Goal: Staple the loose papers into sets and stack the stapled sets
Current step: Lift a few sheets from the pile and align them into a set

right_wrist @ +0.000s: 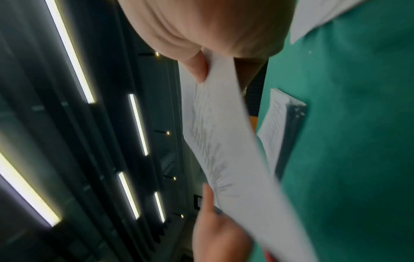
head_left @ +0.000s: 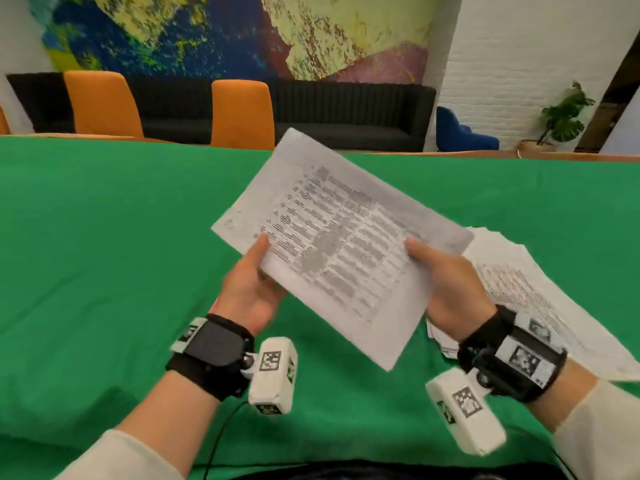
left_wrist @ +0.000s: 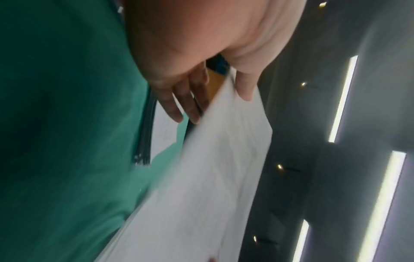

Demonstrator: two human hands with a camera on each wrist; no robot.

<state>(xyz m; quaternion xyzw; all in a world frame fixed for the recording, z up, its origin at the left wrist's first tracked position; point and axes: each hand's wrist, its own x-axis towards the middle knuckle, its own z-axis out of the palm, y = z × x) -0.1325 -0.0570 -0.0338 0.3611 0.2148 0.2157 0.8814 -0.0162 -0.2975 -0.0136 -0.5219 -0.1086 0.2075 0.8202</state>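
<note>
A set of printed white sheets hangs tilted in the air above the green table. My left hand pinches its near-left edge, thumb on top and fingers underneath. My right hand pinches the right edge the same way. In the left wrist view the thumb of the left hand lies on the sheets. In the right wrist view the right hand pinches the sheets, and the left hand shows below. No stapler is clearly in view.
A spread pile of loose printed papers lies on the table at the right, under my right wrist. The wrist views show a squared stack of papers on the cloth beneath the held sheets. Orange chairs and a dark sofa stand beyond the far edge.
</note>
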